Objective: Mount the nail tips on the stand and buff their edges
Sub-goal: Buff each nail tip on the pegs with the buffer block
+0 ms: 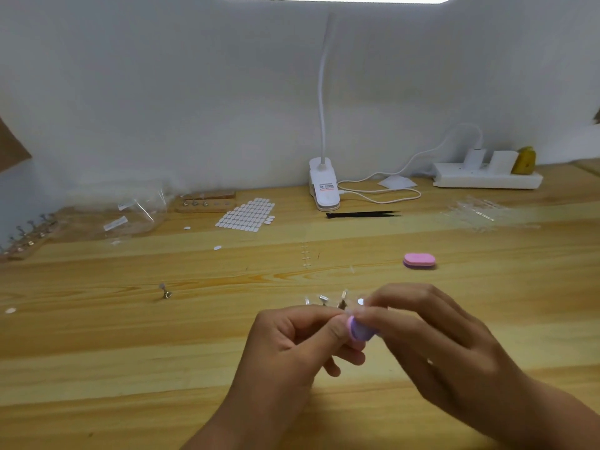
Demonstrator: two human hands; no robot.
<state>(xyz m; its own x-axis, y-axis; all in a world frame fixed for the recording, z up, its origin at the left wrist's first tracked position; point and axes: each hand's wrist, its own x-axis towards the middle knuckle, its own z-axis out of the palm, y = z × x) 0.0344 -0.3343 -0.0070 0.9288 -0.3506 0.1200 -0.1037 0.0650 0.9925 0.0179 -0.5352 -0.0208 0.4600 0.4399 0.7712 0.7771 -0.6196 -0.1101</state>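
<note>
Near the worktop's point(130, 352) six o'clock edge, your left hand point(292, 339) pinches what looks like a nail tip point(350, 312), steadying it while your right hand's point(431, 336) fingers grip a pink-and-purple buffer block point(360, 331) against its edge, with metal stand pegs point(324, 300) just beyond at twelve o'clock.

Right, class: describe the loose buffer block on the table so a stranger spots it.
Start at the white clip lamp by the wall. Come forward and right, past the black tweezers, to a pink oval block. It lies alone; the other block is between the left hand and right hand.
</note>
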